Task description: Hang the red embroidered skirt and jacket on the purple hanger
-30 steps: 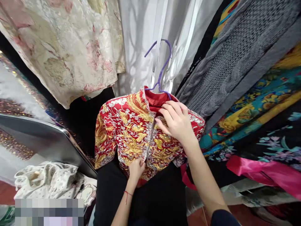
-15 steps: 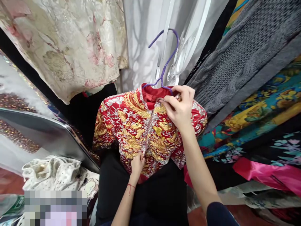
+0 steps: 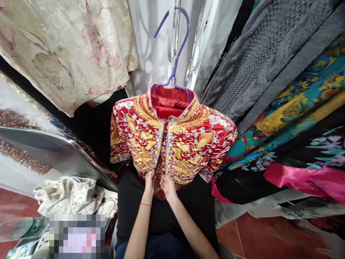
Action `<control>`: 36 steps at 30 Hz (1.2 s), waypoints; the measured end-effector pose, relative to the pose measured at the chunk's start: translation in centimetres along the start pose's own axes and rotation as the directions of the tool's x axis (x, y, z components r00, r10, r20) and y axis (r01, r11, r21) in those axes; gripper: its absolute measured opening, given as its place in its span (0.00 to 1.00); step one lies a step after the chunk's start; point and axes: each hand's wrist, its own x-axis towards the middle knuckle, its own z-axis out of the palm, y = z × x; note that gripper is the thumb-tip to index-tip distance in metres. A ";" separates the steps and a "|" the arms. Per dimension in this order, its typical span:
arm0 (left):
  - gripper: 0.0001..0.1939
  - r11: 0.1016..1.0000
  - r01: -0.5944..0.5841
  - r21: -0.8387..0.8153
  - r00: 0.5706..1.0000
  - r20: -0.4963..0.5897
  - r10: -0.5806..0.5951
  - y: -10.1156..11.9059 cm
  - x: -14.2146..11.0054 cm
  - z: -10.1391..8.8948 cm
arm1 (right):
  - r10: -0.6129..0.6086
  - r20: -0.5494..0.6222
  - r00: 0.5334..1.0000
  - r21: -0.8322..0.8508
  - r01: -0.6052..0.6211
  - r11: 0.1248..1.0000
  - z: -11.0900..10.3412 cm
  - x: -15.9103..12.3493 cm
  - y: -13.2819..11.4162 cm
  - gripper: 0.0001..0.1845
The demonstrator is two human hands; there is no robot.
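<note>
A red jacket [image 3: 185, 140] with gold and silver embroidery hangs on a purple hanger [image 3: 176, 64], its lower part over my black-clad lap. The stand-up collar shows a small red label [image 3: 170, 103] inside. At the lower front, my left hand [image 3: 150, 181] is closed on the left front edge, a red string round its wrist. My right hand [image 3: 167, 185], fingers curled, pinches the right front edge close beside it. Between the two edges there is a narrow gap. My fingertips are partly hidden in the embroidery.
Clothes hang on both sides: a cream floral garment [image 3: 81, 54] at upper left, a grey knit [image 3: 269, 54] and floral fabrics at right. A white dotted cloth [image 3: 67, 196] and a plastic bottle [image 3: 24, 228] are at lower left. Behind is a white curtain [image 3: 145, 43].
My right hand has left the collar and come down to the lower front edge, beside my left. The collar now stands apart, showing the label. Jacket and hanger sit slightly differently in view.
</note>
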 end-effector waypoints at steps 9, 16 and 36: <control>0.10 0.990 0.001 -0.139 0.989 -0.149 -0.022 -0.7 -0.2 -0.2 | 0.408 -0.087 0.909 0.375 -0.350 0.859 -5.3 1.6 4.8 0.09; 0.11 0.986 0.113 -0.120 0.984 -0.125 -0.128 -0.1 0.6 -0.9 | 0.468 -0.021 0.883 0.505 -0.394 0.768 -4.1 1.8 6.4 0.16; 0.12 0.952 0.302 -0.045 0.927 0.246 -0.283 -0.3 -1.6 -0.2 | 0.414 0.038 0.910 0.432 -0.388 0.814 -3.2 2.1 5.8 0.12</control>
